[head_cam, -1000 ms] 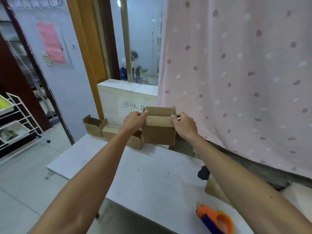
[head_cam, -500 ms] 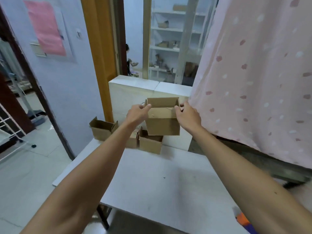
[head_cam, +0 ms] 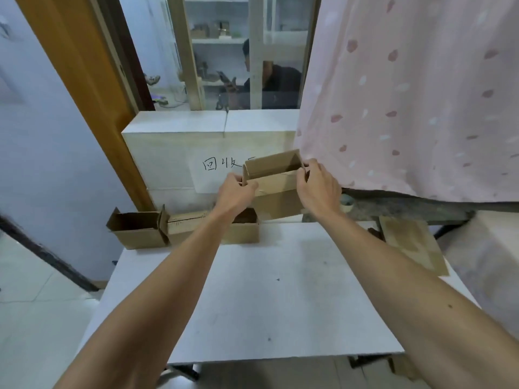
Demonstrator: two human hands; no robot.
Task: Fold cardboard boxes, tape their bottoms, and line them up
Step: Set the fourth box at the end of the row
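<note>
I hold an open-topped brown cardboard box [head_cam: 276,189] in the air above the far edge of the white table [head_cam: 266,299]. My left hand [head_cam: 234,193] grips its left upper edge and my right hand [head_cam: 317,186] grips its right upper edge. The box tilts slightly, right side higher. Below and to its left, a row of open cardboard boxes stands along the table's far edge: one at the far left [head_cam: 137,230], one in the middle [head_cam: 186,224], partly hidden by my left forearm, and one on the right [head_cam: 244,230].
A white block with handwriting [head_cam: 179,153] stands behind the boxes. A pink dotted curtain [head_cam: 407,94] hangs to the right. Flat cardboard sheets [head_cam: 410,242] lie at the table's right side. A person sits behind the window. An orange door frame [head_cam: 78,80] is at left.
The view has swung right and upward, so the tape dispenser has left the frame. The held box now sits to the right of the row's last box, tilted, still off the table.
</note>
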